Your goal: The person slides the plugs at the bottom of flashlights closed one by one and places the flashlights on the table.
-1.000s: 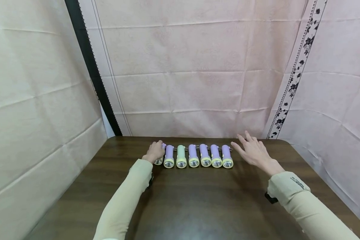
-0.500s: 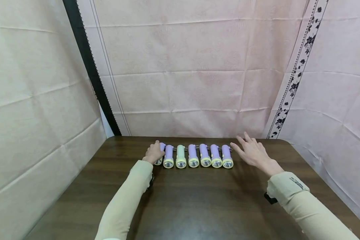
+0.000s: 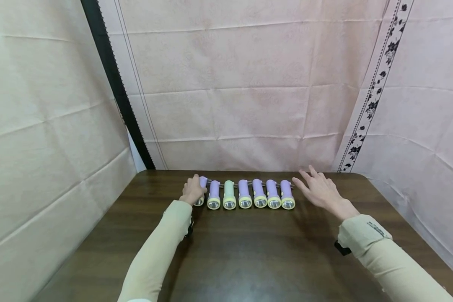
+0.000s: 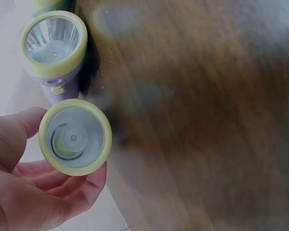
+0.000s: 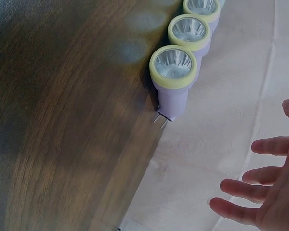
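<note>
Along the far part of the table lies a row of several flashlights with pale yellow rims. My left hand (image 3: 192, 191) grips the leftmost purple flashlight (image 3: 203, 181); the left wrist view shows its lens (image 4: 75, 137) facing the camera, with thumb and fingers round the body. Next to it is another purple flashlight (image 3: 213, 193), then a green flashlight (image 3: 229, 193), then more purple ones. My right hand (image 3: 320, 191) is held with fingers spread beside the rightmost purple flashlight (image 3: 286, 193), apart from it and holding nothing. Two thin metal prongs (image 5: 160, 119) stick out from that flashlight in the right wrist view.
The dark brown wooden table (image 3: 234, 251) has its far edge just behind the flashlights. Pale cloth (image 3: 230, 84) hangs behind the table and on both sides.
The leftmost flashlight has shifted slightly left in my left hand, widening the gap to its neighbour. My right hand stays nearly still, and the head view has tilted a little.
</note>
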A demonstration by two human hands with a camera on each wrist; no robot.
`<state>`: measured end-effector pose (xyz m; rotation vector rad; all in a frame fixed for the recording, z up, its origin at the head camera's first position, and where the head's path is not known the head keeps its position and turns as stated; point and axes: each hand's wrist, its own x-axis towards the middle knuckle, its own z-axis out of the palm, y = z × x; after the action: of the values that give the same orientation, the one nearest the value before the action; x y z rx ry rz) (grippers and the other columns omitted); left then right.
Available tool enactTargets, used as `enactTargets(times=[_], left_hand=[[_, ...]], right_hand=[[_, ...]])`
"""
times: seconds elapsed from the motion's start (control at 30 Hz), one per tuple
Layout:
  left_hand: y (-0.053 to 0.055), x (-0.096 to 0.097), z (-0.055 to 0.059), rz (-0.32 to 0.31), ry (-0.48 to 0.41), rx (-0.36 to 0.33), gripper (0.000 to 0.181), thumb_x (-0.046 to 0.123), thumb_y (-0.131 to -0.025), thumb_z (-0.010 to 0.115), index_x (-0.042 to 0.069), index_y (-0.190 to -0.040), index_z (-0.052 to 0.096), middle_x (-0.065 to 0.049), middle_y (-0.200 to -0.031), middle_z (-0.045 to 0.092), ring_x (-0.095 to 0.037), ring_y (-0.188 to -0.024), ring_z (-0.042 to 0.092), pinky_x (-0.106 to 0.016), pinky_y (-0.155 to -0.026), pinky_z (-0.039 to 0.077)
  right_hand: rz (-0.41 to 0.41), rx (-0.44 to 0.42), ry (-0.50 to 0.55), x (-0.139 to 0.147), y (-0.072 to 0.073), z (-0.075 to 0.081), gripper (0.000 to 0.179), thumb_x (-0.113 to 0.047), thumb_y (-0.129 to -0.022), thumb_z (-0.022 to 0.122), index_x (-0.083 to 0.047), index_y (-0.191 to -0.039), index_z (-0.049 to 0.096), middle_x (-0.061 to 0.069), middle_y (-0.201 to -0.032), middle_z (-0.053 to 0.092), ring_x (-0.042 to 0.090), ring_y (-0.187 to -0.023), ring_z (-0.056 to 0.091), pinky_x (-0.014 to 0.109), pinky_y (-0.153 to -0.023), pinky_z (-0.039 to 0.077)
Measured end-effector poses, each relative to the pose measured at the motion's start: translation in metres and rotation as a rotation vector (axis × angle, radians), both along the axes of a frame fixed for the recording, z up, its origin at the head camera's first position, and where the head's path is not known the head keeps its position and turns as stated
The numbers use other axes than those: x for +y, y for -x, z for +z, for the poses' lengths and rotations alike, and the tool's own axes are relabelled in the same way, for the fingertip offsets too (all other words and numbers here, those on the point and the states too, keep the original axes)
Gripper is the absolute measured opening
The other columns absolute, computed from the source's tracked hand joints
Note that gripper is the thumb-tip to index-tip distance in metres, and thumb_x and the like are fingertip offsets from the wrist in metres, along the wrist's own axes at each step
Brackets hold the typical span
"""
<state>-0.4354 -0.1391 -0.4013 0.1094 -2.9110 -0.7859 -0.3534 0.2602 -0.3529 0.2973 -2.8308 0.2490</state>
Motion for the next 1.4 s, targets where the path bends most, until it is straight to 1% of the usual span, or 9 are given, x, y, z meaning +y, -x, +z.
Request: enactTargets(times=[0.23,0.4,0.5,0.63,0.73,0.87,0.97,1.17,1.4], left_hand=[[-0.002,-0.004,0.002,0.009,0.005,0.027,0.046,0.021,-0.084,0.069,0.003,-0.123,0.051,-0.02,-0.109,0.063,-0.036,-0.099,0.063,-0.048,-0.08,0.051],[-0.006,-0.003,0.01,-0.001,0.006,0.041,0.045,0.02,-0.084,0.068,0.002,-0.122,0.051,-0.02,-0.108,0.063,-0.036,-0.097,0.064,-0.048,-0.08,0.051],[-0.009,-0.002,0.016,-0.005,0.008,0.062,0.046,0.02,-0.082,0.068,0.002,-0.122,0.051,-0.021,-0.108,0.063,-0.038,-0.098,0.064,-0.049,-0.079,0.051],[-0.013,0.001,0.021,-0.013,0.013,0.099,0.043,0.019,-0.08,0.069,0.002,-0.116,0.053,-0.021,-0.103,0.064,-0.038,-0.095,0.065,-0.049,-0.076,0.051],[-0.016,0.004,0.023,-0.014,0.014,0.108,0.04,0.019,-0.08,0.069,0.003,-0.113,0.053,-0.02,-0.101,0.064,-0.037,-0.091,0.065,-0.048,-0.074,0.052],[-0.02,0.006,0.025,-0.006,0.014,0.102,0.043,0.02,-0.08,0.069,0.003,-0.117,0.052,-0.02,-0.102,0.063,-0.036,-0.091,0.065,-0.047,-0.074,0.051],[-0.023,0.007,0.025,-0.002,0.012,0.104,0.043,0.021,-0.08,0.069,0.004,-0.116,0.052,-0.02,-0.102,0.063,-0.036,-0.091,0.064,-0.047,-0.075,0.051],[-0.03,0.005,0.024,-0.019,0.0,0.11,0.044,0.022,-0.08,0.07,0.004,-0.115,0.052,-0.02,-0.101,0.063,-0.036,-0.089,0.064,-0.047,-0.075,0.05],[-0.037,0.007,0.03,-0.03,0.006,0.142,0.046,0.023,-0.079,0.072,0.004,-0.115,0.053,-0.02,-0.1,0.064,-0.036,-0.088,0.064,-0.047,-0.073,0.051]], right_hand=[[0.009,-0.003,0.004,-0.001,-0.002,0.0,0.065,-0.051,-0.102,0.031,-0.004,-0.144,0.041,0.033,-0.151,0.028,0.056,-0.124,0.042,0.068,-0.089,0.04],[0.011,0.002,0.002,-0.002,-0.002,0.002,0.063,-0.049,-0.102,0.032,-0.003,-0.144,0.042,0.033,-0.151,0.028,0.057,-0.124,0.042,0.068,-0.089,0.04],[0.012,0.006,0.005,-0.002,-0.003,0.004,0.062,-0.048,-0.102,0.033,-0.003,-0.143,0.042,0.033,-0.151,0.028,0.057,-0.124,0.042,0.068,-0.09,0.04],[0.016,0.008,0.006,-0.003,-0.004,0.006,0.064,-0.05,-0.102,0.03,-0.003,-0.143,0.042,0.033,-0.151,0.028,0.057,-0.124,0.042,0.067,-0.091,0.04],[0.018,0.007,0.008,-0.004,-0.005,0.006,0.065,-0.052,-0.102,0.029,-0.003,-0.143,0.042,0.032,-0.151,0.028,0.056,-0.124,0.042,0.067,-0.091,0.04],[0.027,0.01,0.011,-0.007,-0.006,0.006,0.064,-0.051,-0.102,0.03,-0.003,-0.143,0.042,0.032,-0.15,0.029,0.056,-0.124,0.043,0.067,-0.09,0.04],[0.034,0.019,0.009,-0.009,-0.005,0.006,0.063,-0.051,-0.102,0.031,-0.004,-0.142,0.043,0.031,-0.149,0.031,0.056,-0.123,0.044,0.067,-0.09,0.041],[0.042,0.034,0.008,-0.012,-0.005,0.005,0.061,-0.05,-0.102,0.031,-0.004,-0.141,0.045,0.031,-0.148,0.033,0.056,-0.122,0.045,0.067,-0.09,0.041],[0.041,0.034,0.018,-0.013,-0.006,0.006,0.061,-0.05,-0.102,0.032,-0.004,-0.141,0.045,0.031,-0.149,0.032,0.056,-0.122,0.044,0.068,-0.09,0.041]])
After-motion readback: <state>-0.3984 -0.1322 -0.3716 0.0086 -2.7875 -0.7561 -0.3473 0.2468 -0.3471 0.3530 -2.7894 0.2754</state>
